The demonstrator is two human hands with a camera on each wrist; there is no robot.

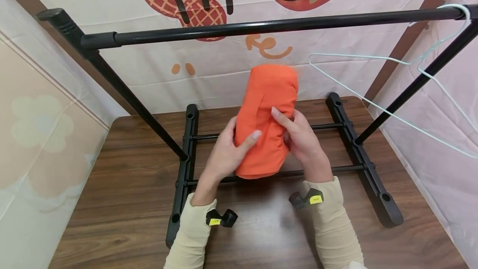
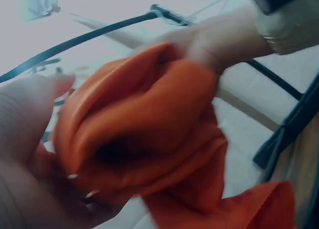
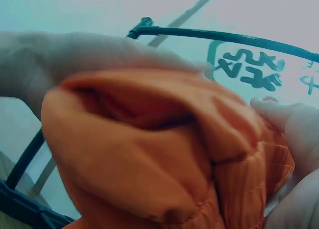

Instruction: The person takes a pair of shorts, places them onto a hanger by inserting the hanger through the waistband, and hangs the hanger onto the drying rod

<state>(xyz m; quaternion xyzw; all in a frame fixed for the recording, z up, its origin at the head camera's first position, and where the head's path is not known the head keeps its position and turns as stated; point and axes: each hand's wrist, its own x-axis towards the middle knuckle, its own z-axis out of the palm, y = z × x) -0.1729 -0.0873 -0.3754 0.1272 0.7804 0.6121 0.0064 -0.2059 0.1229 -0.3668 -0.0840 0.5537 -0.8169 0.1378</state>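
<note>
An orange garment (image 1: pixel 267 123), folded and rolled into a thick, long bundle, is held up over the base of a black clothes rack (image 1: pixel 186 148). My left hand (image 1: pixel 228 152) grips its left side, thumb across the front and fingers out of sight behind. From the right, my right hand (image 1: pixel 300 138) holds the same bundle with its thumb on the cloth. Loose folds of the garment (image 2: pixel 149 124) open toward the left wrist camera, and a flap hangs below. Gathered, stitched cloth on the garment (image 3: pixel 239 189) shows in the right wrist view.
The rack's top bar (image 1: pixel 261 26) crosses beyond the hands. A pale blue wire hanger (image 1: pixel 373 57) hangs at its right end. The rack stands on a brown wooden surface (image 1: pixel 123 202), with printed fabric walls (image 1: pixel 224 82) behind and at the sides.
</note>
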